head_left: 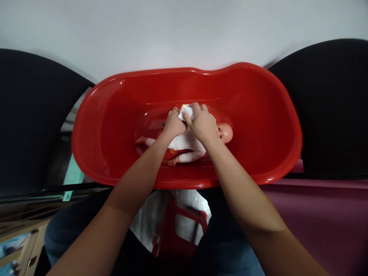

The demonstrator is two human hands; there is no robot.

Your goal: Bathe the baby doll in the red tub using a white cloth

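A baby doll (186, 142) in a white long-sleeved garment lies on its back in a red plastic bathtub (186, 78), its bare head at the right and its feet at the left. A white cloth (186, 112) with a small yellow patch at its far end rests on the doll's upper body. My right hand (201, 123) is shut over the cloth from the right. My left hand (174, 124) closes on the cloth's left edge, against the doll. The doll's middle is hidden under my hands.
Large dark curved shapes (34, 115) flank the tub on both sides, with a pale wall or floor (184, 34) beyond. A red stand (179, 226) lies under the tub, between my jeans-covered legs (230, 260). A maroon surface (316, 214) spreads at the lower right.
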